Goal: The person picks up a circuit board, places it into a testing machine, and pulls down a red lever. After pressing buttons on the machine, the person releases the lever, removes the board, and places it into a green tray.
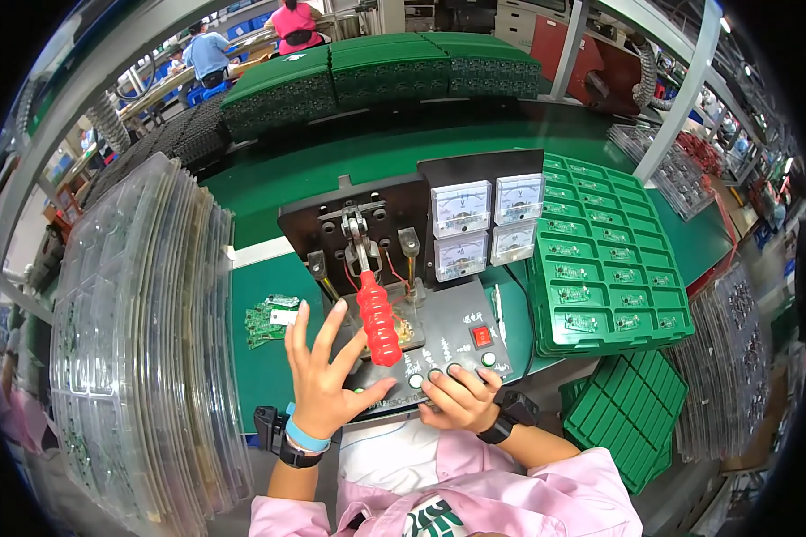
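Observation:
My left hand (327, 376) is open, fingers spread, just left of the red ribbed handle (379, 322) of a toggle clamp (358, 237). Its thumb reaches over the front of a dark test fixture's control panel (448, 322). My right hand (461, 398) rests with bent fingers on the panel's front edge, fingertips at a row of round buttons; nothing shows in its grasp. Near those fingers are a white button (415, 381) and a red rocker switch (482, 336). Beneath the clamp lies a clear plate (407, 331); what sits under it is partly hidden by the handle.
Several analog meters (461, 208) stand behind the panel. Small green circuit boards (264, 324) lie at left, beside tall stacked clear trays (125, 340). Green compartment trays (600, 259) holding boards rise at right, more green trays (631, 412) below. A white pen (499, 313) lies beside the panel.

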Action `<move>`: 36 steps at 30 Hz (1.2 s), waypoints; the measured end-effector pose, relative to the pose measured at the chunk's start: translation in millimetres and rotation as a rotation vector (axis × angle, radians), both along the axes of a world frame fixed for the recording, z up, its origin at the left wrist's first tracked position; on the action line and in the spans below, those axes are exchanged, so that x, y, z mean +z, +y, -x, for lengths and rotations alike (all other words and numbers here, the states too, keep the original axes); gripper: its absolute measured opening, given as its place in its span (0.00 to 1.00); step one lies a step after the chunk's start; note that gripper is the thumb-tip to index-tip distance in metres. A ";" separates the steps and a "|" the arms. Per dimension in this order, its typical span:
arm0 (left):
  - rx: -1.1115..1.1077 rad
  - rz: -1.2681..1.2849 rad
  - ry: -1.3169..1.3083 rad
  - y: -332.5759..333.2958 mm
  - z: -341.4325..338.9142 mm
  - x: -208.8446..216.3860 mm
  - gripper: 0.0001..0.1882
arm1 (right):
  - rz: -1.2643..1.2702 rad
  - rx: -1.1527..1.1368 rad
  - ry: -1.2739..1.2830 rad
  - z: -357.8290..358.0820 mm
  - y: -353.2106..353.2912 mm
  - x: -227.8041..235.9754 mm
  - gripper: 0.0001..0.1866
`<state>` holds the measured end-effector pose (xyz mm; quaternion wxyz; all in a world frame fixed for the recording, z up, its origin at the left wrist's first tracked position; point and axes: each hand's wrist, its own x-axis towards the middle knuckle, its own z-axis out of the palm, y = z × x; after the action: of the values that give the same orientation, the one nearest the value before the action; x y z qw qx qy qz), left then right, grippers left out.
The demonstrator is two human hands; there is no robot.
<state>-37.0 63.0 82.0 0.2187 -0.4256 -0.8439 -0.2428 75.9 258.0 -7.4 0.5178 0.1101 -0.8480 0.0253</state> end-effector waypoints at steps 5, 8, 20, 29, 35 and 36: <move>0.056 -0.090 -0.132 -2.7 -5.6 -7.2 0.34 | 0.216 0.230 -0.845 11.3 4.8 110.3 0.13; 0.073 -0.183 -0.106 -1.1 -6.0 -13.6 0.35 | 0.045 0.834 -0.412 68.6 2.1 190.8 0.14; 0.527 0.049 -0.249 -52.7 22.2 -51.9 0.30 | -0.082 0.808 -0.351 69.1 12.8 155.7 0.17; 0.369 0.182 -0.031 -52.7 69.8 -50.4 0.18 | -0.389 0.204 -0.796 68.4 -13.6 121.5 0.18; 0.405 0.223 -0.025 -37.4 69.1 -30.1 0.12 | -0.347 0.294 -0.632 61.5 -1.8 114.2 0.14; 0.397 0.184 -0.034 -37.6 68.4 -31.5 0.13 | -0.302 0.346 -0.539 57.7 8.9 114.9 0.12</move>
<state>-105.3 25.5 50.5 0.2082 -0.2652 -0.9332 -0.1243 18.2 266.8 107.5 0.2413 0.3167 -0.9172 0.0152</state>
